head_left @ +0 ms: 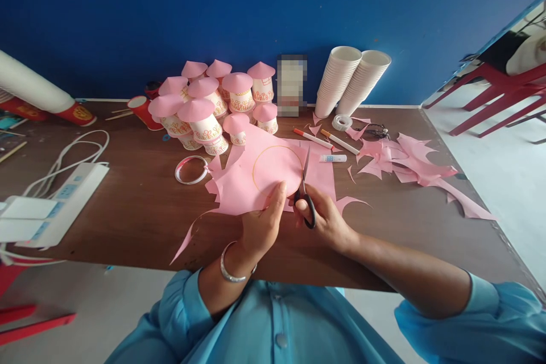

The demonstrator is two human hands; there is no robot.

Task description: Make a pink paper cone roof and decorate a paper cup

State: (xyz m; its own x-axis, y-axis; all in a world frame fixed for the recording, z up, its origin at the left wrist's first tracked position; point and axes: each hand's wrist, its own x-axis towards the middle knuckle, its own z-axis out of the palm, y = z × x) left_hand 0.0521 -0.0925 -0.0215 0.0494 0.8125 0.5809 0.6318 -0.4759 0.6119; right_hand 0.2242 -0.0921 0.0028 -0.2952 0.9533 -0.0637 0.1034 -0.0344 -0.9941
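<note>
From where I stand, the head view is the one to follow, with the drawn circle as the clock. It sits on a pink sheet held over the table. The left hand grips the sheet at six o'clock, thumb on top; its fingers are hidden underneath. The right hand grasps a pair of scissors by the handles, with the blades along the line at three o'clock, pointing towards twelve. How wide they are parted, I can't tell.

On a curve like this, I'd feed the paper round with the left hand and let the scissors hold their angle, biting deep in the blades and not snipping with the tips. That left thumb is best kept well inside the line. The glue stick at three o'clock and the red-capped marker at two lie close enough to snag a turning sheet, and the loose scraps beyond, at three, could catch too.
</note>
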